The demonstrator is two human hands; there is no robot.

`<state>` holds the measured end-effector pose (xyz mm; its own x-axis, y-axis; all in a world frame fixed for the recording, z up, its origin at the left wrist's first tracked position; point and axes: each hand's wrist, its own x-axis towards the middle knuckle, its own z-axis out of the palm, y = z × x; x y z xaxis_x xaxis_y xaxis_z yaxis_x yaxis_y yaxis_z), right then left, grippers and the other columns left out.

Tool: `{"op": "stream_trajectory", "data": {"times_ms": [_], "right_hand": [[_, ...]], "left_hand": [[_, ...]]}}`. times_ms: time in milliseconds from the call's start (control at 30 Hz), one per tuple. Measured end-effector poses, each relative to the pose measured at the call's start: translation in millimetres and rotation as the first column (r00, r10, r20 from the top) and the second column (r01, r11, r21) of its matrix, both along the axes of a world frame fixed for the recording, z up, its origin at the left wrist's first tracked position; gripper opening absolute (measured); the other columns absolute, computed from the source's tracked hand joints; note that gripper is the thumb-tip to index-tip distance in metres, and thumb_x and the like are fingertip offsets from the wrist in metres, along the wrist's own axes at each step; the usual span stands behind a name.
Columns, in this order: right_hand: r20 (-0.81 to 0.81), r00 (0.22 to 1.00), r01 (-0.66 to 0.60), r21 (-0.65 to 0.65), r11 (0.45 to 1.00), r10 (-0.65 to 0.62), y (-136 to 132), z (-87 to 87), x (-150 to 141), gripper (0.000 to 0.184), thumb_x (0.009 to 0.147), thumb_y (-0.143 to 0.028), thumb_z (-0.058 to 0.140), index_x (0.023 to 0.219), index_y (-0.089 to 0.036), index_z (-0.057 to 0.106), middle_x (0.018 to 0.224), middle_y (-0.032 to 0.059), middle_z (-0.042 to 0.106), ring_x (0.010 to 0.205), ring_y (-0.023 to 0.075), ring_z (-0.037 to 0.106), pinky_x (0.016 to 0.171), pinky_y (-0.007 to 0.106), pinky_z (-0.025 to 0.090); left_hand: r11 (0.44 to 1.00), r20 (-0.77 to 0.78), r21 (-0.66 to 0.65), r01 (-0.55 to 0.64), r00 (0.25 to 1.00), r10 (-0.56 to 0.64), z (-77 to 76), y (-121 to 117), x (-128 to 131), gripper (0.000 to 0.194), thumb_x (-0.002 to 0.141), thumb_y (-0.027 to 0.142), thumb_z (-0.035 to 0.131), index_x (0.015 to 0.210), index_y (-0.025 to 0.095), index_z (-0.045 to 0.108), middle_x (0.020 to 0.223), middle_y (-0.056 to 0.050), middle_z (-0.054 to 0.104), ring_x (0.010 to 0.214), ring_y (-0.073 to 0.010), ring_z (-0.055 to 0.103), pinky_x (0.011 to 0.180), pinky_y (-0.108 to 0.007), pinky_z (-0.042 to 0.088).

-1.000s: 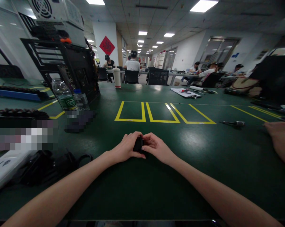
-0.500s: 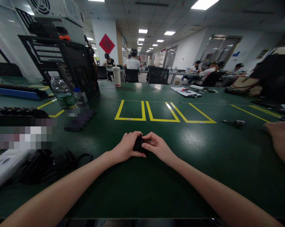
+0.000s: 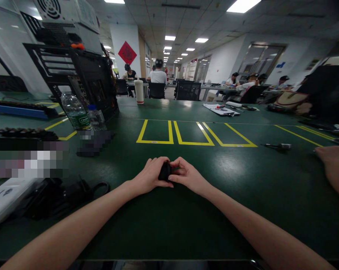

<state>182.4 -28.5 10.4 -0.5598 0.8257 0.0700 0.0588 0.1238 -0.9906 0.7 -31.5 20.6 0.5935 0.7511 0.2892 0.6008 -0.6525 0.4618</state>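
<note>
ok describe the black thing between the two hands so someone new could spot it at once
On the green table, find the yellow outlines in the middle. Just nearer the camera, the left hand holds a small black thing, partly hidden, with the right hand at its edge. Unlike the black items on the table at left, it is held.

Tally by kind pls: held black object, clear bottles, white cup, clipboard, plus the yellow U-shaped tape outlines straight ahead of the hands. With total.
Held black object: 1
Clear bottles: 2
White cup: 1
Clipboard: 1
Yellow U-shaped tape outlines: 3
Total: 8
</note>
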Motion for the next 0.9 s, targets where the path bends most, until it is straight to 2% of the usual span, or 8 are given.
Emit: {"op": "stream_trajectory", "data": {"times_ms": [133,400,667,900], "right_hand": [[0.003,1.0,0.007,-0.019,1.0,-0.007,-1,1.0,1,0.025,0.071,-0.027,0.059,0.091,-0.021,0.046,0.096,0.0009,0.052,0.087,0.0156,0.056,0.076,0.034,0.047],[0.037,0.999,0.036,0.017,0.999,-0.036,-1,0.8,-1,0.026,0.073,-0.024,0.057,0.095,-0.021,0.045,0.098,0.0017,0.05,0.089,0.016,0.054,0.079,0.034,0.045],[0.003,1.0,-0.003,0.02,1.0,0.003,-3,2.7,0,0.028,0.069,-0.02,0.06,0.093,-0.021,0.045,0.095,0.0003,0.053,0.093,0.0167,0.055,0.081,0.035,0.045],[-0.022,0.999,0.023,0.009,1.0,-0.023,0,-0.1,0,0.021,0.072,-0.024,0.057,0.089,-0.02,0.047,0.093,0.0005,0.053,0.089,0.0162,0.056,0.079,0.034,0.046]], "left_hand": [[1.0,0.002,-0.019,0.012,1.0,-0.011,5.0,-3,0,0.06,0.065,0.043,0.064,0.112,0.021,0.034,0.105,-0.007,0.049,0.091,-0.0232,0.049,0.075,-0.034,0.037],[0.999,0.022,0.027,-0.022,1.0,0.021,-10.6,4,1,0.064,0.06,0.045,0.067,0.11,0.02,0.035,0.104,-0.006,0.05,0.091,-0.0236,0.049,0.074,-0.034,0.036],[0.999,0.017,0.035,-0.023,1.0,0.022,-11.0,4,0,0.065,0.06,0.045,0.067,0.111,0.02,0.034,0.106,-0.007,0.049,0.092,-0.0242,0.049,0.075,-0.035,0.035],[0.999,0.017,0.027,-0.035,0.999,0.034,-10.7,4,3,0.065,0.058,0.042,0.069,0.109,0.02,0.035,0.104,-0.007,0.05,0.092,-0.0241,0.049,0.075,-0.035,0.036]]}}
